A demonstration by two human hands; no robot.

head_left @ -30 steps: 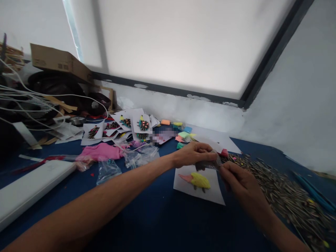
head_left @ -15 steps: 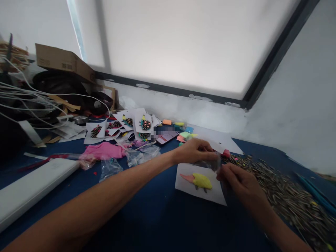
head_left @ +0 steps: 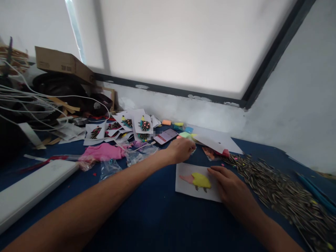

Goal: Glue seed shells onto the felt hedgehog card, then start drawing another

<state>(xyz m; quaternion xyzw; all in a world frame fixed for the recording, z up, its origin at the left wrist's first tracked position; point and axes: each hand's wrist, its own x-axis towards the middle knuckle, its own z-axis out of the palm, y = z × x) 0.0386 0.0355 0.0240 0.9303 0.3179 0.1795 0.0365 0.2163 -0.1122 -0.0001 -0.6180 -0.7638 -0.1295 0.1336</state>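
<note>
1. Blue tabletop (head_left: 136,213) fills my near view; on it lies a white card (head_left: 183,187) bearing a yellow-and-pink figure (head_left: 201,180).
2. Right hand (head_left: 228,181): fingers extended, close together, resting on the card's right side. Striped seeds (head_left: 283,192) heaped to its right.
3. Left hand (head_left: 179,150), beyond the card: fingers curled; I cannot tell what, if anything, they pinch.
4. Farther, I log a phone (head_left: 166,135), decorated cards (head_left: 143,122) to its left.
5. Backdrop: pale panel (head_left: 178,42), dark frame (head_left: 199,98).

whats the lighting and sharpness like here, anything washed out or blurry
Head view: the pale panel is brightest, nearly featureless; head view: the near blue tabletop falls dark; head view: a pixelated patch sits beside the phone; head view: the left hand looks soft.
</note>
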